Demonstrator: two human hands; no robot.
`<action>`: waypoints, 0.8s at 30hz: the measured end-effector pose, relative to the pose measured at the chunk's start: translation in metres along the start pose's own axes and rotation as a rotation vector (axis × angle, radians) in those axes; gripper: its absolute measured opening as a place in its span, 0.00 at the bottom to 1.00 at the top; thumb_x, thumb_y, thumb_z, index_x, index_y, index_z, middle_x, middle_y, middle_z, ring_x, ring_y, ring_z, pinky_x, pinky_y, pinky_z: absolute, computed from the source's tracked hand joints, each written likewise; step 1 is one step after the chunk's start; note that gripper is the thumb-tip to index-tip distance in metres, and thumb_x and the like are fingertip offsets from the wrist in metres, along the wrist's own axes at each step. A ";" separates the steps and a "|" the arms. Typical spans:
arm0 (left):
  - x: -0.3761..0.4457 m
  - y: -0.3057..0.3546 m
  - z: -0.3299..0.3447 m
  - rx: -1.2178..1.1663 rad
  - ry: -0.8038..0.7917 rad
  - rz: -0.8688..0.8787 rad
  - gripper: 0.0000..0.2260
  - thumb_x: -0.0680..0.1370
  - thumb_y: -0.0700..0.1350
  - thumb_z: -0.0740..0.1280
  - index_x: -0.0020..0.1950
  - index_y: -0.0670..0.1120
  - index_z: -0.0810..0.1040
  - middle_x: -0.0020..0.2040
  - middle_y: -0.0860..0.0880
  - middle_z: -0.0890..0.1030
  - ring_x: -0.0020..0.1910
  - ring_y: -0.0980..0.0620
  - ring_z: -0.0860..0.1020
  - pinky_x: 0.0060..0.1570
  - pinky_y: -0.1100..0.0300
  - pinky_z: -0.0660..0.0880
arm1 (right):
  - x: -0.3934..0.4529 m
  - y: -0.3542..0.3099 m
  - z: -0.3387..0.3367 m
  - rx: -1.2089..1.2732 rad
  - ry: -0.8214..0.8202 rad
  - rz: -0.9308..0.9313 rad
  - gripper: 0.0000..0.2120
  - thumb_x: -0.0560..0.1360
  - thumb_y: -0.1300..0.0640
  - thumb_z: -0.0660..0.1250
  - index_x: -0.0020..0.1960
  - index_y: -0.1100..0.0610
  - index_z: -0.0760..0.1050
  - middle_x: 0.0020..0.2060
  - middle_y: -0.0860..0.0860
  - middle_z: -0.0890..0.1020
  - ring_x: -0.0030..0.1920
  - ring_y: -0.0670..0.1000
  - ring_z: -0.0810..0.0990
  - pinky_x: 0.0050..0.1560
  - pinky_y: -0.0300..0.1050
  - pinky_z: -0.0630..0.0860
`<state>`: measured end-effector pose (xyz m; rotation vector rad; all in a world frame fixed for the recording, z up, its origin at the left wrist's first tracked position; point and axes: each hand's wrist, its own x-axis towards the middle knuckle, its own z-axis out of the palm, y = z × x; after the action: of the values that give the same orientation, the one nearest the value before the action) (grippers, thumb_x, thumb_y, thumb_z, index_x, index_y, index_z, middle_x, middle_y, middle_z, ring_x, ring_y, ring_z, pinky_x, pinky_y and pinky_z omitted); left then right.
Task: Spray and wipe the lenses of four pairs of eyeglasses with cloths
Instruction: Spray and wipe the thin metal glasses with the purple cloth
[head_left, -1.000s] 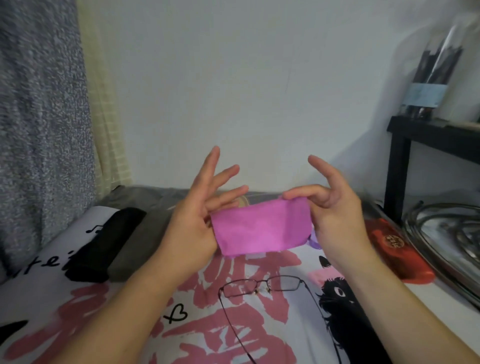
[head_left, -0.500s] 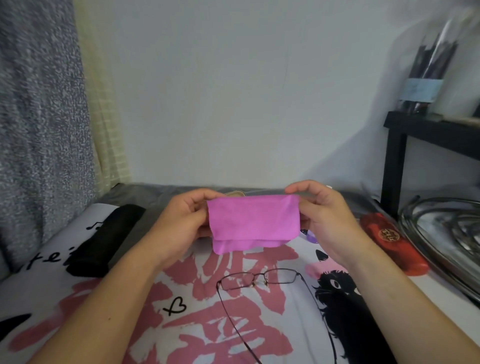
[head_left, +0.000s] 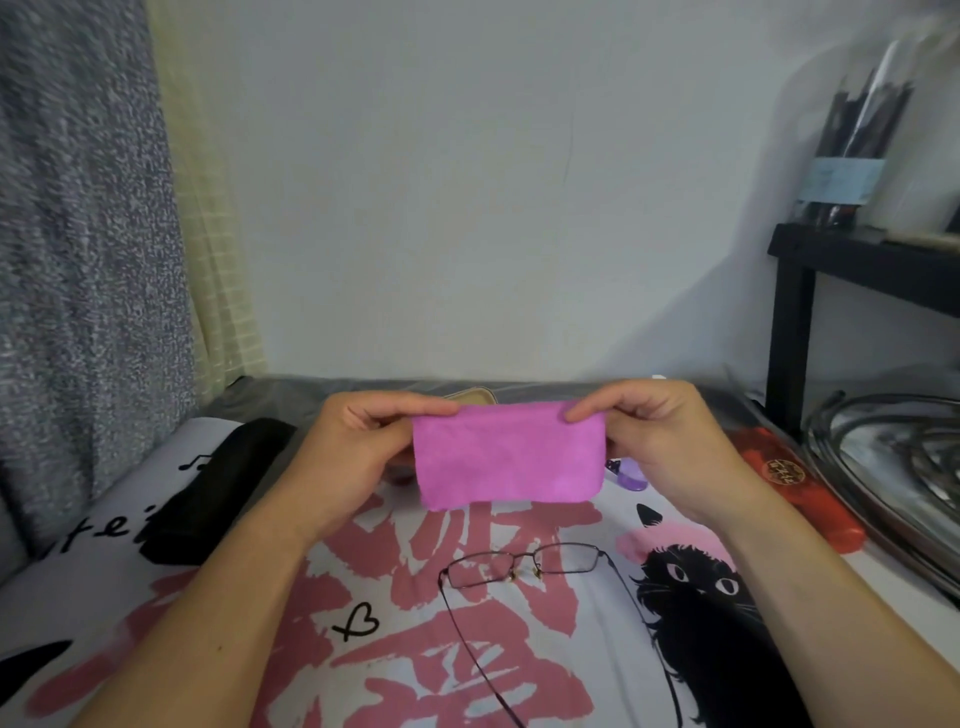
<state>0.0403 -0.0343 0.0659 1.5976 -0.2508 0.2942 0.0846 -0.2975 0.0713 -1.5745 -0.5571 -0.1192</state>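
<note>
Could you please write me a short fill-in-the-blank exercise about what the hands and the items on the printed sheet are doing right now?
1. Both hands, left and right, pinch the top corners of a ____ cloth.
2. The glasses lie on the sheet with their arms ____.
3. The case near the right hand is ____ in colour.
4. The black case lies on the ____ side of the sheet.

Missing words: pink; unfolded; red; left

You're in a home, likely a bedroom corner. Your landmark is the printed cloth with pink characters and a black cat. Left of it hangs a grey curtain; right of it stands a black shelf holding a jar of pens.
</note>
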 end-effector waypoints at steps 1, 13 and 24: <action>0.000 0.000 0.000 -0.009 -0.011 -0.010 0.21 0.79 0.30 0.64 0.41 0.52 0.89 0.43 0.47 0.87 0.42 0.53 0.85 0.37 0.64 0.79 | 0.000 0.001 0.000 0.022 -0.009 0.023 0.22 0.77 0.79 0.58 0.40 0.61 0.86 0.36 0.52 0.87 0.32 0.47 0.82 0.31 0.36 0.76; 0.003 -0.006 0.000 -0.280 -0.138 -0.178 0.09 0.79 0.40 0.62 0.44 0.38 0.80 0.40 0.47 0.82 0.32 0.54 0.79 0.27 0.63 0.74 | 0.001 0.003 -0.005 0.136 -0.129 0.219 0.12 0.81 0.68 0.59 0.48 0.65 0.81 0.43 0.56 0.85 0.38 0.52 0.82 0.35 0.41 0.78; 0.008 -0.019 0.001 0.121 0.015 0.033 0.31 0.75 0.30 0.72 0.63 0.66 0.77 0.55 0.50 0.82 0.57 0.52 0.82 0.56 0.56 0.80 | 0.004 0.013 0.002 -0.149 -0.016 0.034 0.36 0.75 0.80 0.64 0.68 0.42 0.70 0.56 0.55 0.83 0.48 0.55 0.87 0.48 0.49 0.83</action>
<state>0.0542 -0.0346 0.0510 1.7117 -0.2518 0.3520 0.0931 -0.2942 0.0605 -1.7298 -0.5441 -0.1251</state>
